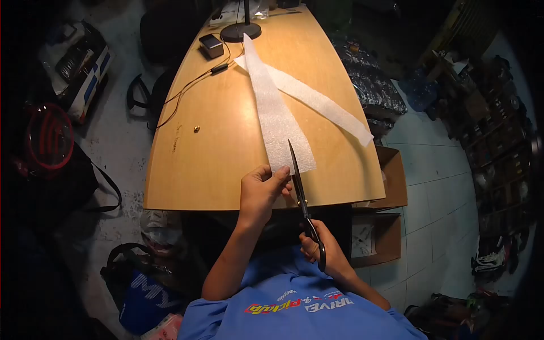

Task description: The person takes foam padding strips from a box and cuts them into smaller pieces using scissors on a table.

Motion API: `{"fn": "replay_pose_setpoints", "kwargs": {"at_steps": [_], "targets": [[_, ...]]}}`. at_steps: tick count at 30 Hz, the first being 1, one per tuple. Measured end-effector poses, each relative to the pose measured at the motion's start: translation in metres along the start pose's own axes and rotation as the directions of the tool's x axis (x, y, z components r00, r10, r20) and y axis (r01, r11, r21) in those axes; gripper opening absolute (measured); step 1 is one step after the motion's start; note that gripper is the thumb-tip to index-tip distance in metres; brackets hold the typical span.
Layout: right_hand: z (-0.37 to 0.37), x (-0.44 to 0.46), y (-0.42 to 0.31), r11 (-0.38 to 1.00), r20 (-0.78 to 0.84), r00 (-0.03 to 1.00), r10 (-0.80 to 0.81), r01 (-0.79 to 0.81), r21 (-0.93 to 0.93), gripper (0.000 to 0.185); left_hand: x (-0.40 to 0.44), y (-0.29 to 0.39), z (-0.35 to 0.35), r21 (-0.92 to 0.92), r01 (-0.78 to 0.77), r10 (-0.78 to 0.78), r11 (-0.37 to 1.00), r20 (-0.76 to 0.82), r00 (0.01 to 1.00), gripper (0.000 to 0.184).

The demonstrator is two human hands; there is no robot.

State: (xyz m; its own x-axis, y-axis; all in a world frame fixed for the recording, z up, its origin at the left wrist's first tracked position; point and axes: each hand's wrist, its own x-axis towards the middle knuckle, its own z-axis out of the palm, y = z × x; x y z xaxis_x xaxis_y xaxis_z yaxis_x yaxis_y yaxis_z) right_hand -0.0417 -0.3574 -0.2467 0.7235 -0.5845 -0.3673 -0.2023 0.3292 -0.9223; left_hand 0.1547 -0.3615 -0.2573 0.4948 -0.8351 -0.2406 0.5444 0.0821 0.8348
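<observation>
Between thumb and fingers, my left hand (pixel 260 191) pinches the near end of a white foam sheet strip (pixel 271 113), which tapers away across the table. My right hand (pixel 324 245) grips the handles of black scissors (pixel 302 195). Their blades point away from me and lie over the near end of the foam strip, just right of my left thumb. Whether the blades are apart is hard to make out. A second, narrower foam strip (pixel 323 103) lies slantwise to the right, partly under the first.
The wooden table (pixel 215 158) carries a black stand base (pixel 241 32), a small dark box-shaped device (pixel 211 46), a black cable (pixel 187 89) and a small brass-coloured piece (pixel 196 129). Cardboard boxes (pixel 391 175) stand below its right edge. Bags (pixel 150 294) sit on the floor at left.
</observation>
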Motion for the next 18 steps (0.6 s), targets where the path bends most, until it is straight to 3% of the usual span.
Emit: {"fn": "replay_pose_setpoints", "kwargs": {"at_steps": [5,8,14,17,18], "targets": [[0.002,0.003,0.002,0.997,-0.045,0.996,-0.074,0.074,-0.01,0.062,0.0,0.001,-0.001,0.008,0.003,-0.003,1.0,0.015,1.0,0.02],[0.008,0.002,-0.002,0.998,-0.066,0.998,0.019,-0.015,0.066,0.056,0.002,-0.003,-0.004,0.01,-0.006,0.006,1.0,0.027,1.0,0.02],[0.014,0.002,-0.003,0.998,-0.138,0.99,-0.015,0.006,-0.069,0.048,0.002,0.0,-0.007,0.027,0.028,-0.029,0.999,0.032,0.999,0.022],[0.014,0.002,-0.005,0.995,-0.136,0.991,-0.006,-0.007,-0.095,0.049,0.004,0.024,-0.008,0.175,0.192,-0.189,0.966,-0.034,0.981,0.029],[0.015,0.001,-0.005,0.994,-0.135,0.991,0.001,-0.016,-0.109,0.049,0.006,0.03,-0.004,0.258,0.164,-0.149,0.952,-0.077,0.986,0.031]]}}
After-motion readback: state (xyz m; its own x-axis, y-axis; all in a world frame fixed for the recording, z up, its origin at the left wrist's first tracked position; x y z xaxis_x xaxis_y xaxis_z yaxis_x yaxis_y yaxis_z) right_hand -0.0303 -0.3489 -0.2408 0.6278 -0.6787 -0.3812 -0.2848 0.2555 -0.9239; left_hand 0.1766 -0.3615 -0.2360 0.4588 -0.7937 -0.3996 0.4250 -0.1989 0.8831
